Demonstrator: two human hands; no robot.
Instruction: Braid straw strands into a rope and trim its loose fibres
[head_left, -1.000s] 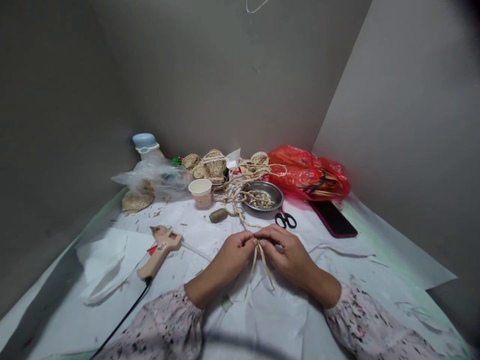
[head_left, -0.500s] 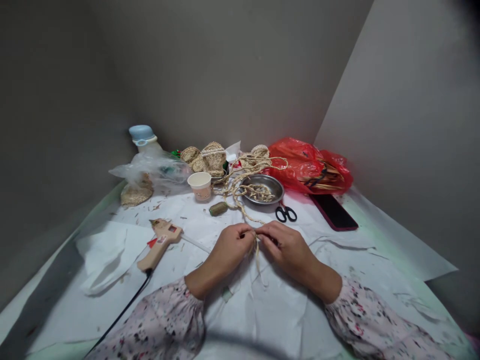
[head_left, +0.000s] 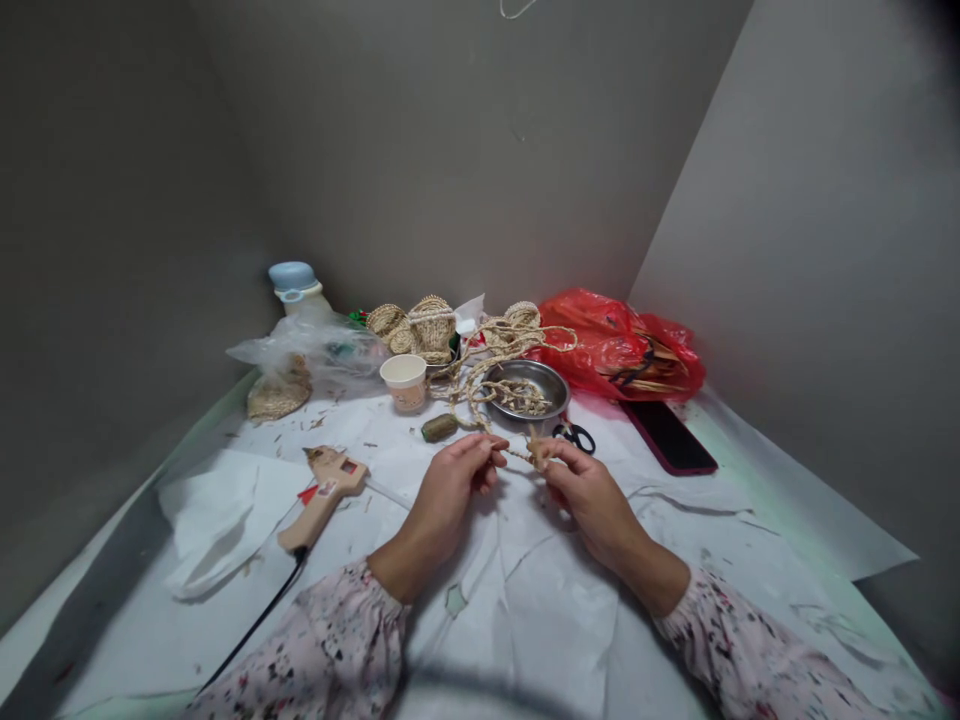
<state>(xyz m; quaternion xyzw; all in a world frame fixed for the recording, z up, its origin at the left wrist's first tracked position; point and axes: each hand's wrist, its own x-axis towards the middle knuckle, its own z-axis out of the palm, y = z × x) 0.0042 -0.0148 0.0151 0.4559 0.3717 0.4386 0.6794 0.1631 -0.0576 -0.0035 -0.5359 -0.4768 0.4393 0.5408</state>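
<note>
A pale braided straw cord point(head_left: 519, 455) is stretched between my two hands above the paper-covered table. My left hand point(head_left: 459, 482) pinches it between thumb and fingers. Loose strand ends stick up where my right hand point(head_left: 583, 490) grips the cord's other part. Beyond my left hand, a longer run of the same cord point(head_left: 469, 385) lies in loops toward the back. A metal bowl point(head_left: 566, 405) with straw bits in it stands just past my hands. Black-handled scissors point(head_left: 581, 440) lie behind my right hand, partly hidden by it.
A glue gun point(head_left: 326, 497) with a black cable lies at left, near a folded white paper point(head_left: 214, 510). Farther back are a paper cup point(head_left: 405, 385), a thread spool point(head_left: 439, 428), coiled straw pieces point(head_left: 433, 325), a lidded bottle point(head_left: 292, 280), a red plastic bag point(head_left: 592, 335) and a phone point(head_left: 667, 437).
My hands have moved apart, drawing the cord between them. The strand ends that hung down now point up at my right hand. The view has tilted up slightly.
</note>
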